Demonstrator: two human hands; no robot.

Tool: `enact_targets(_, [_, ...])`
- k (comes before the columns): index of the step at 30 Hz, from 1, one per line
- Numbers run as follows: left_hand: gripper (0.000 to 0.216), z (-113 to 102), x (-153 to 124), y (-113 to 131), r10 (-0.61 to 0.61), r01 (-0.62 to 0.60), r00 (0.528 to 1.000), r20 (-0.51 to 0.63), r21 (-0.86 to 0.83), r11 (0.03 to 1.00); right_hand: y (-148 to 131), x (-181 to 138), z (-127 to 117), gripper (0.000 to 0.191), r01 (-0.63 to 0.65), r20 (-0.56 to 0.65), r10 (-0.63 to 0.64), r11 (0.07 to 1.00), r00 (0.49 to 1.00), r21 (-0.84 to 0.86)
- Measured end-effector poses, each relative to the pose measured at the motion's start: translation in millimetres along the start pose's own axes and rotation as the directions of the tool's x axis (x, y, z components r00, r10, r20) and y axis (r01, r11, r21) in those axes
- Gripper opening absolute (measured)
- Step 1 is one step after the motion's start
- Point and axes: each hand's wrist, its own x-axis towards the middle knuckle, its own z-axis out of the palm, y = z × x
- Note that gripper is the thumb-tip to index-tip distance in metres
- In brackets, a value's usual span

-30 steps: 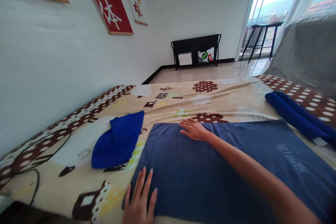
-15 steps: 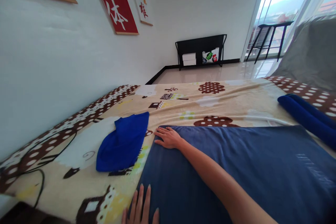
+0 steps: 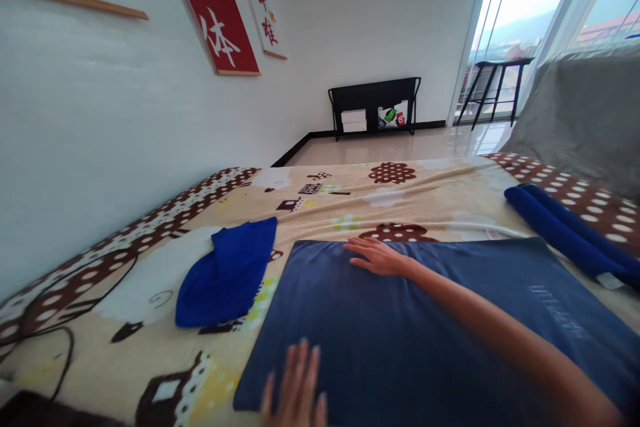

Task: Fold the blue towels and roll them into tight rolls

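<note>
A dark blue towel [image 3: 425, 327] lies spread flat on a patterned blanket [image 3: 400, 193] that covers the bed. My right hand [image 3: 377, 257] rests palm down near the towel's far edge, fingers stretched out flat. At the bottom of the view my left hand [image 3: 297, 393] lies open on the towel's near left part, slightly blurred. Neither hand holds anything. A bright blue cloth [image 3: 225, 273] sits crumpled on the blanket just left of the towel.
A rolled bright blue towel [image 3: 565, 230] lies at the right on the blanket. A grey covered shape [image 3: 585, 113] stands behind it. The white wall runs along the left side. A black rack [image 3: 375, 107] and a black stool [image 3: 495, 87] stand on the far floor.
My right hand slid right along the towel's far edge, away from its left corner. My left hand moved right, further onto the towel.
</note>
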Motion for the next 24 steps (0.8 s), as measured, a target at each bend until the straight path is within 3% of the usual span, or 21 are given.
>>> enact_targets(2, [0.055,7,28,45,0.313,-0.325,0.945,-0.096,-0.15,0.934,14,-21,-7,0.058,-0.013,0.008,0.013,1.0,1.0,-0.008])
enact_targets(3, [0.05,13,39,67,0.398,-0.43,0.899,-0.183,-0.199,0.881,18,-28,-8,0.057,-0.014,0.013,0.014,1.0,1.0,-0.011])
enact_targets(5, [0.044,25,50,106,0.442,-0.519,0.84,-0.313,-0.228,0.824,22,-33,-6,0.055,-0.011,0.019,0.012,1.0,1.0,-0.016])
enact_targets(8, [0.034,38,37,131,0.404,-0.505,0.829,-0.387,-0.208,0.837,22,-31,-3,0.055,-0.006,0.016,0.006,1.0,1.0,-0.022])
enact_targets(12, [0.033,31,21,131,0.446,-0.507,0.842,-0.303,-0.165,0.846,24,-40,-13,0.057,-0.022,-0.004,0.022,0.999,1.0,-0.027])
enact_targets(14, [0.032,24,30,138,0.449,-0.52,0.833,-0.322,-0.181,0.835,30,-57,-24,0.058,-0.045,-0.018,0.044,0.998,0.999,-0.033])
enact_targets(19, [0.036,23,67,176,0.549,-0.655,0.74,-0.39,-0.232,0.719,52,-99,-39,0.059,-0.109,-0.008,0.109,0.993,0.994,-0.049])
enact_targets(24, [0.03,38,52,194,0.517,-0.663,0.726,-0.454,-0.26,0.702,61,-100,-34,0.057,-0.138,0.007,0.139,0.989,0.99,-0.056])
